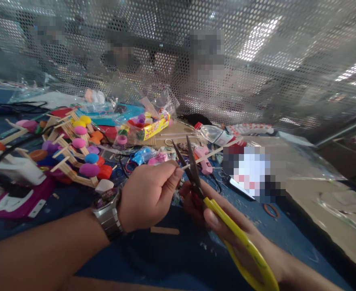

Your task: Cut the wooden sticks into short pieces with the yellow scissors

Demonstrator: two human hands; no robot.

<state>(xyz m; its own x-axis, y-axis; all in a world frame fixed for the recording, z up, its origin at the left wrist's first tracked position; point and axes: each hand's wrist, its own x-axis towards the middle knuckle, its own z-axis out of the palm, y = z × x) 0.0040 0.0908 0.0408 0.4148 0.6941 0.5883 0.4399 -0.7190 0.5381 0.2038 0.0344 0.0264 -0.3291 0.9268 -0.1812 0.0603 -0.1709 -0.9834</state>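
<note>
My left hand (149, 194), with a metal watch (109, 210) on its wrist, pinches one end of a thin, pale stick (210, 154) between thumb and forefinger. The stick points up and to the right. Yellow-handled scissors (238, 233) are in my right hand (222, 229), whose thumb and fingers are around the handles. Their blades are spread, with the stick crossing between them close to my left fingertips. Whether the blades touch it, I cannot tell. Below my hands a flat wooden craft stick (165, 230) lies on the blue table.
Small stick constructions with coloured round pieces (78, 142) crowd the left, beside a purple object (29, 198). Behind are a yellow packet (156, 126) and a red-capped bottle (211, 132). A pink tool (202, 159), a phone (241, 188) and a brown ring (271, 210) lie right.
</note>
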